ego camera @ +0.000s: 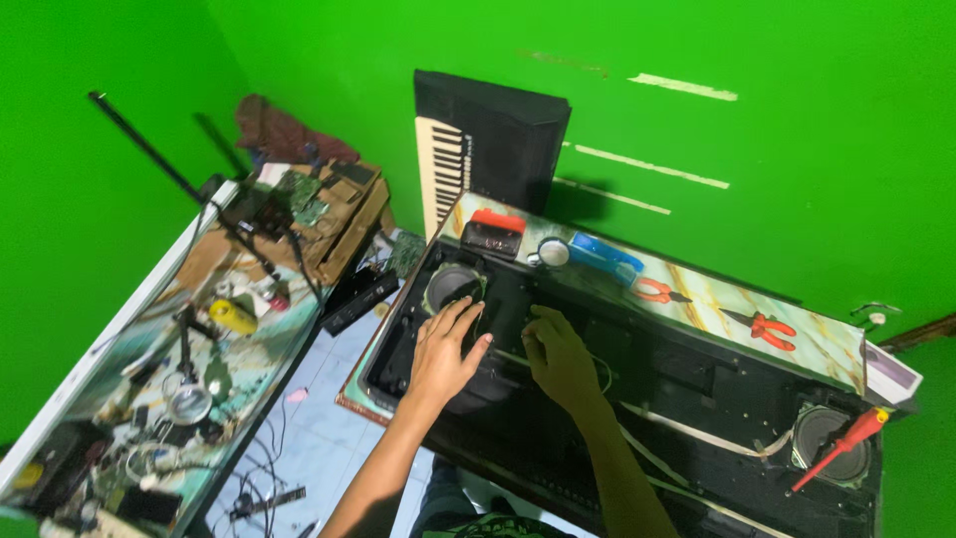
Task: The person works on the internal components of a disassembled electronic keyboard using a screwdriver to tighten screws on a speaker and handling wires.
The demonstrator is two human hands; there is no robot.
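Head view: the left hand [443, 354] lies flat, fingers spread and holding nothing, beside the round grey speaker cone [450, 286] at the left end of the opened black keyboard chassis [697, 399], while the right hand [558, 361] is curled over the thin pale wiring [687, 428] near the middle; whether it pinches a wire cannot be told. Working here is best done with one hand bracing the chassis and the loose wiring kept slack. The red-handled screwdriver [841, 443] rests across the right-hand speaker [832, 443], and the orange-handled pliers [762, 327] lie well apart on the marbled table edge [697, 289].

Right hand [560, 356] fingertips hidden (curled under).
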